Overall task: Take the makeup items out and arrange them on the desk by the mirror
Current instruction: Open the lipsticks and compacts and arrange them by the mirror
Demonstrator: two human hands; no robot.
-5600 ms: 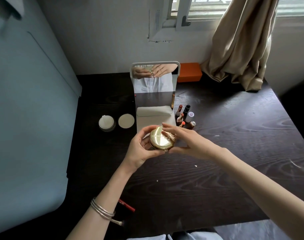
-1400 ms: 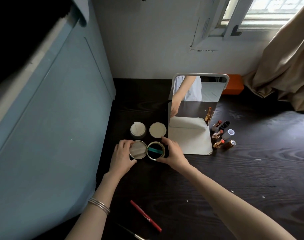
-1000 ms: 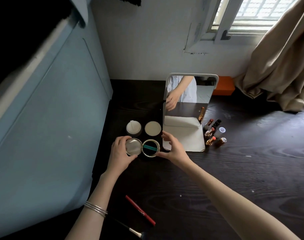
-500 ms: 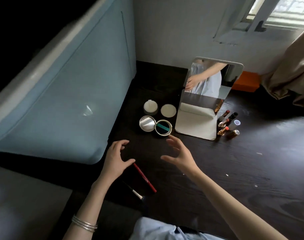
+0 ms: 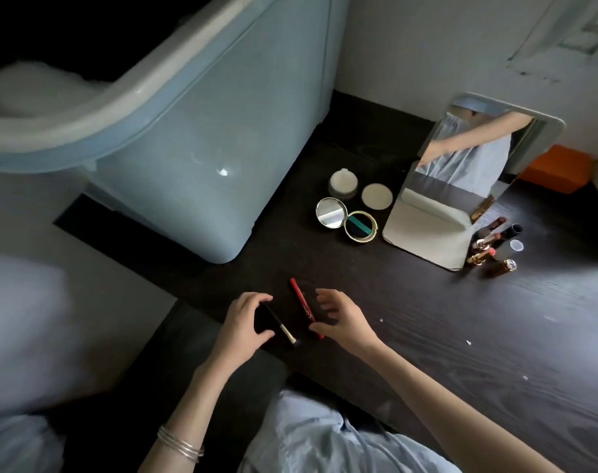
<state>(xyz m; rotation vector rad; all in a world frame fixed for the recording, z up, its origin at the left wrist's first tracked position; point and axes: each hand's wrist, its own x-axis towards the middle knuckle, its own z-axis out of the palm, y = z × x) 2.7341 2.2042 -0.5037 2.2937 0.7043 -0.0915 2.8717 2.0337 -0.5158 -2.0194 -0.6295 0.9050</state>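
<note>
Left hand (image 5: 240, 321): fingers and thumb curved apart in a loose, spread grip, arched over the black end of a small brush (image 5: 280, 323); contact cannot be told.
Right hand (image 5: 342, 319): grip spread, fingers loosely bent, holding nothing, thumb tip beside the near end of the red pencil (image 5: 305, 306).
Brush and pencil: lying side by side on the dark bench (image 5: 461, 336), between the two hands.
Open compact (image 5: 346, 219): flat on the bench, just left of the standing mirror (image 5: 461, 186).
Lipsticks (image 5: 493, 245): clustered just right of the mirror base.
</note>
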